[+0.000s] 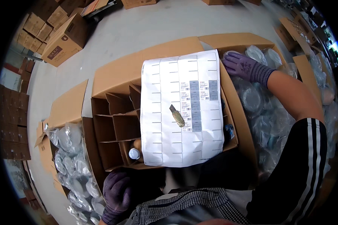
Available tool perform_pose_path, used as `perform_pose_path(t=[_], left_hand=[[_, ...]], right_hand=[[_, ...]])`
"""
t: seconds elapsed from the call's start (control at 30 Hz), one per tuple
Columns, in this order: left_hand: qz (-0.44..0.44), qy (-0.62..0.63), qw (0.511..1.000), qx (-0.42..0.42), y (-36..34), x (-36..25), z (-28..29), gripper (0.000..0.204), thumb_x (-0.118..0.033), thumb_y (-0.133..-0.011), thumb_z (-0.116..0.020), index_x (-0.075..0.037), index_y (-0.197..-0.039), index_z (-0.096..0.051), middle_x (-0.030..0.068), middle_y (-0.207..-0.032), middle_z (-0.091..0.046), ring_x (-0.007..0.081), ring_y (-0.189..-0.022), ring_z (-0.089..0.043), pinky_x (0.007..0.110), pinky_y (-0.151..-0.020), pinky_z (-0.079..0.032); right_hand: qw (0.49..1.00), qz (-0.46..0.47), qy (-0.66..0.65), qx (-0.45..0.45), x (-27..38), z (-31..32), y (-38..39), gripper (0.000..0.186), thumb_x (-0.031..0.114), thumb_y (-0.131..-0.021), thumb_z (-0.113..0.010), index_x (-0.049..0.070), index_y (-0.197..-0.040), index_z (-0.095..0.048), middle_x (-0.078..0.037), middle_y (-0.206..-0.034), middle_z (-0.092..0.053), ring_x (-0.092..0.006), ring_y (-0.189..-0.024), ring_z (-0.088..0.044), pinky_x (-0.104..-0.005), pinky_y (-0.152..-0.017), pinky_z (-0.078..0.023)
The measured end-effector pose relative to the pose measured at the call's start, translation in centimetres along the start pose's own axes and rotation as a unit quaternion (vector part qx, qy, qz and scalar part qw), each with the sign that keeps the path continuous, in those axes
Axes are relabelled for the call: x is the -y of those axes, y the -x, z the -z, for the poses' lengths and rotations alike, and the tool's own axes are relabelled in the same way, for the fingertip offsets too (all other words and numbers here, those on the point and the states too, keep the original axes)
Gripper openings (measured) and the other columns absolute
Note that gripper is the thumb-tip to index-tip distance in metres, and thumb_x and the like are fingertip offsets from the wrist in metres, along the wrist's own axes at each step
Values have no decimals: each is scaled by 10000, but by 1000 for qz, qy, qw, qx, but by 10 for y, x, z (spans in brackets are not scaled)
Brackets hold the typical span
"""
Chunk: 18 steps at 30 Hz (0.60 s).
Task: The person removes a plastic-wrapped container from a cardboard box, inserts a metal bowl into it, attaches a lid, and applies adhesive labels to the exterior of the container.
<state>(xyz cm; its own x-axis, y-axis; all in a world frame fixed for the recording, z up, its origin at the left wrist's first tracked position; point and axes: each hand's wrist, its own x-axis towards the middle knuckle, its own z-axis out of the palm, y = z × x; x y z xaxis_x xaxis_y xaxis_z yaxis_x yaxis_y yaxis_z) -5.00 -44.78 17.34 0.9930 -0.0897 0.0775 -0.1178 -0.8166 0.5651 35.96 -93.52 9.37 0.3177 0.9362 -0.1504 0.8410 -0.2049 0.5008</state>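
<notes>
My right hand (241, 66), in a purple knit glove, reaches into the far left corner of the right-hand carton. Its fingers bend over a pale, round plastic-wrapped item (232, 53), mostly hidden under them. My left hand (117, 190), gloved alike, is low at the left beside the middle carton (112, 83), fingers loosely curled, nothing visible in them. Across that carton lies a white sheet of labels (169, 150), partly peeled, with several printed labels left on it. A small utility knife (177, 116) rests on the sheet. Beside the sheet, a bottle with a pale cap (134, 153) stands in a compartment.
Cardboard dividers (125, 125) split the middle carton. Clear-wrapped round pieces (251, 99) fill the right carton; more wrapped pieces (77, 165) fill a carton at the left. A closed carton (65, 41) sits on the grey floor (120, 37), near stacked boxes (35, 26).
</notes>
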Motion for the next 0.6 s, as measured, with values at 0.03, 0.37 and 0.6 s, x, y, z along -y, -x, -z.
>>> perform_pose_path(t=[0.03, 0.37, 0.6], left_hand=[[-32, -63, 997, 19, -1, -2, -4, 288, -97, -693, -685, -30, -972, -701, 171, -1044, -698, 383, -1010, -651, 502, -933, -501], [11, -28, 1000, 2, -6, -8, -6, 289, -92, -733, -678, -12, -1011, -693, 184, -1043, -692, 388, -975, -641, 474, -900, -501], [35, -6, 999, 11, -8, -3, 1, 281, -123, -730, -682, -22, -992, -701, 179, -1027, -700, 381, -964, -650, 466, -894, -503]], right_hand=[[999, 29, -2, 27, 3, -6, 6, 316, 168, -907, -593, 73, -1201, -660, -147, -1374, -557, -305, -1365, -475, -479, -1243, -290], [998, 15, 22, 48, 40, -27, -63, 384, 357, -993, -512, 125, -1243, -688, -161, -1299, -639, -291, -1258, -585, -457, -1110, -429], [884, -278, -117, 357, -10, 7, -81, 462, 468, -1023, -457, 152, -1251, -703, -180, -1239, -695, -285, -1174, -663, -436, -1024, -497]])
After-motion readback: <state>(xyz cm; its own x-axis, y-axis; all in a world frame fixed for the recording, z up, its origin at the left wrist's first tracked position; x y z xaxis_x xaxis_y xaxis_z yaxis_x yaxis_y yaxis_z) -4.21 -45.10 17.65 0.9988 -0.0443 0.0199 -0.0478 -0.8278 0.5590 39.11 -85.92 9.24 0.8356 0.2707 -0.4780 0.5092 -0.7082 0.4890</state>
